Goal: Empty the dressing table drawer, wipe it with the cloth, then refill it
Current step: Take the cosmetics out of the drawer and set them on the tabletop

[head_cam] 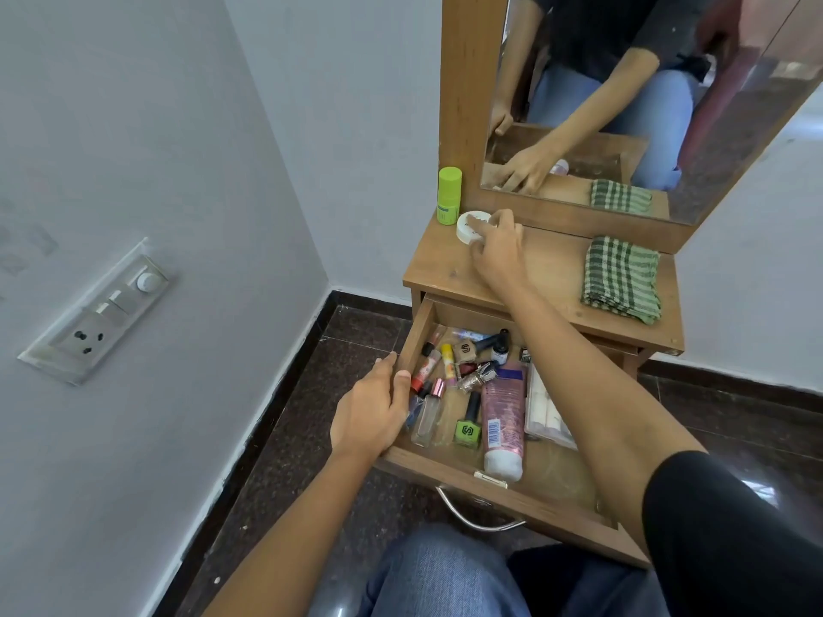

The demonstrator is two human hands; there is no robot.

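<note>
The wooden drawer (445, 467) of the dressing table is pulled out. It holds several cosmetics, among them a pink tube (503, 416), a green nail polish bottle (467, 431) and a clear perfume bottle (427, 416). My left hand (369, 411) grips the drawer's left wall. My right hand (496, 247) reaches over the drawer to the tabletop (547, 278), fingers closed around a round white jar (470, 224). A folded green checked cloth (621, 278) lies on the right of the tabletop.
A lime green bottle (449, 195) stands at the tabletop's back left beside the jar. The mirror (623, 95) rises behind. A wall with a switch plate (102, 309) is close on the left. My knees (436, 576) are under the drawer's metal handle (472, 514).
</note>
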